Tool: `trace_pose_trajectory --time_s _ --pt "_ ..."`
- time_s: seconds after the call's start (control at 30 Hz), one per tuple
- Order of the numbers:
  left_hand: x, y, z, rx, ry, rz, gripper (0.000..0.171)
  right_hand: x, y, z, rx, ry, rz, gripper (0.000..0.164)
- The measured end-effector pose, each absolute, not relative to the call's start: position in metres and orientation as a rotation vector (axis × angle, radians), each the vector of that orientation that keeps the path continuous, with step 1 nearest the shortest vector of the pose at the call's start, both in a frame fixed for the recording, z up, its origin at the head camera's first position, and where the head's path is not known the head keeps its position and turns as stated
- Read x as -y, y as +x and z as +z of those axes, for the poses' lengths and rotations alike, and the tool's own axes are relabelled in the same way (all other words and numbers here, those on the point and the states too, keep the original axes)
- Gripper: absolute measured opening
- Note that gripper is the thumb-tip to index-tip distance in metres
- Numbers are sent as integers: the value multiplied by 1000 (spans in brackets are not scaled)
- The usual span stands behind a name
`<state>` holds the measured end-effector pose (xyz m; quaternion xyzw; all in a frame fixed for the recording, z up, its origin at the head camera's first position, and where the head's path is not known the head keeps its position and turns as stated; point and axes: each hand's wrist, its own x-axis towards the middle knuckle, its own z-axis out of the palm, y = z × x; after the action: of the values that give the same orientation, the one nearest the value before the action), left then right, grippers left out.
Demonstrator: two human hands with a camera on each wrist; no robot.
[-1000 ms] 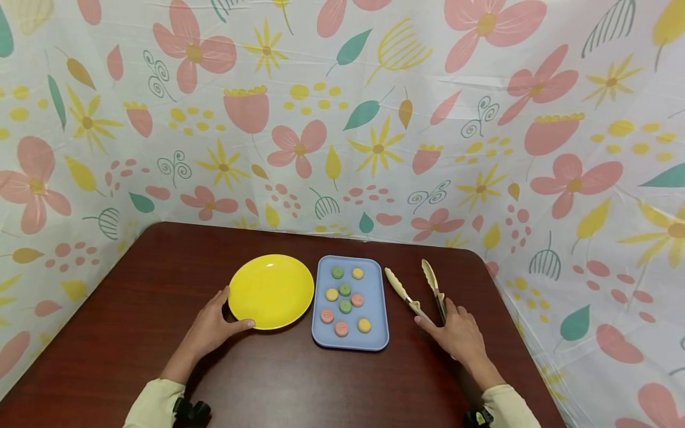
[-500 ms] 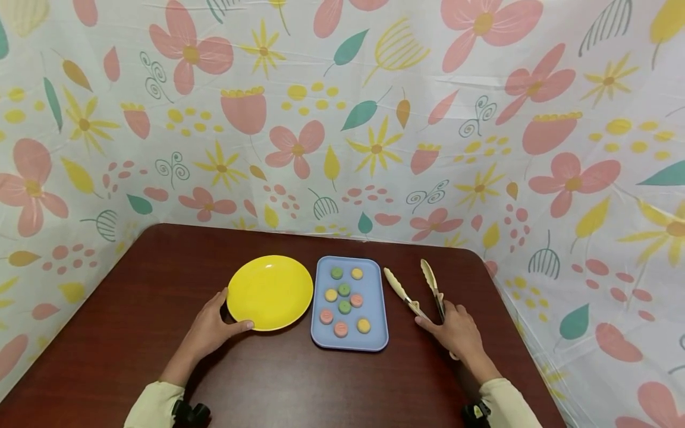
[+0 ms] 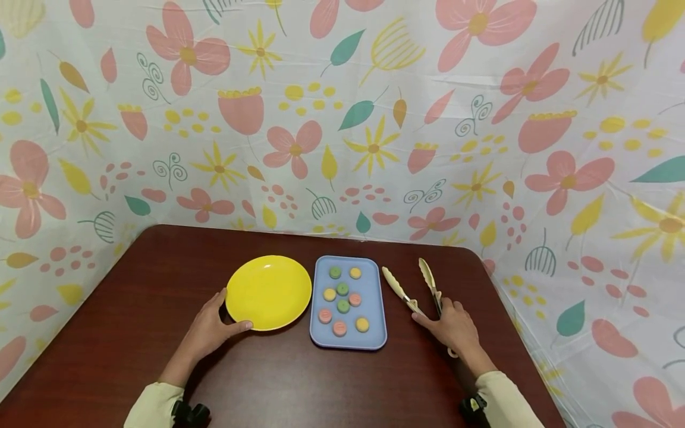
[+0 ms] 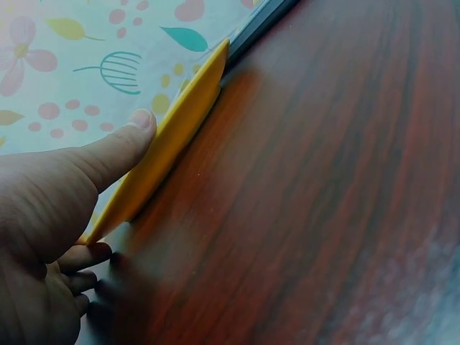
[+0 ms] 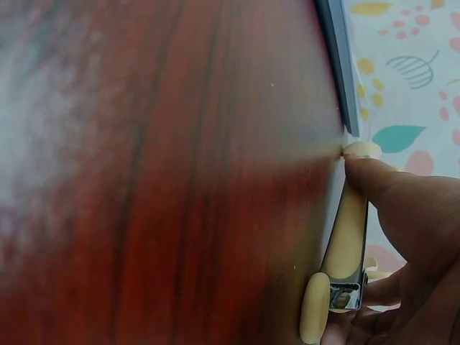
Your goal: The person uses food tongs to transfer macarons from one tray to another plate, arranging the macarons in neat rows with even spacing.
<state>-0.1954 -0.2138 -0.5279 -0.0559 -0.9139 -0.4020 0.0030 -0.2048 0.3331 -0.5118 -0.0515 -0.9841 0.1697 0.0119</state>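
A yellow plate lies on the left, and my left hand holds its near-left edge. In the left wrist view, the thumb touches the plate's rim while the other fingers curl near its lower edge. On the right, my right hand grips a pair of tongs with cream-coloured tips. Their arms are spread apart, tips pointing to the far side. The thumb presses one cream handle in the right wrist view; the other fingers are partly hidden behind the tongs.
Between plate and tongs stands a blue tray bearing several small round sweets like macarons, in green, yellow and pink. The dark wooden table ends at a flower-patterned cloth behind.
The head view has shifted slightly, so things sit a little further left in it. Both hands keep their places on the plate and tongs.
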Motion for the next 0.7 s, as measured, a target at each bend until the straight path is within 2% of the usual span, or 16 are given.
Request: trace_pose_trajectory --time_s 0.23,0.7 --pt "214 -196 -529 2875 -173 -1259 123 -333 -207 -509 3075 -172 544 102" --pt "213 -196 -527 2876 -177 -1266 123 -340 -208 -496 3050 -11 625 83"
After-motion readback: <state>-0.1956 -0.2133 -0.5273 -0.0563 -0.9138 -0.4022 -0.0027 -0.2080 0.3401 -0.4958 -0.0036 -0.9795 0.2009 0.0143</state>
